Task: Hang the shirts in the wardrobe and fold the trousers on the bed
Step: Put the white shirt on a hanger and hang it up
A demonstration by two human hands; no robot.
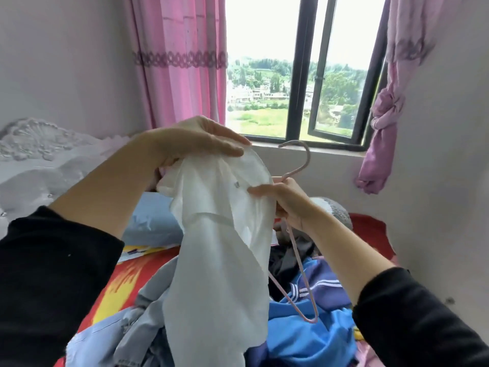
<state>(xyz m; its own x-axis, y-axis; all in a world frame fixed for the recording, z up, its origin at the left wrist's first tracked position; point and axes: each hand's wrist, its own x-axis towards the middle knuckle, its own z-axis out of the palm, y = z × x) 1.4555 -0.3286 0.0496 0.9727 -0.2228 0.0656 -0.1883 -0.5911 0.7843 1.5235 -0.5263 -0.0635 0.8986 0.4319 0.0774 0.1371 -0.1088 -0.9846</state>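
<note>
The left hand (195,140) grips the top of the white shirt (219,247), held up over the bed (370,229). The right hand (291,202) clasps the pink hanger (308,157) at its neck, thumb on the cloth. The hanging shirt hides part of the heap below, between a blue jacket (312,337) and a grey garment (137,321).

left hand (201,140) grips white shirt (219,260) | right hand (289,203) holds pink hanger (308,156)
</note>
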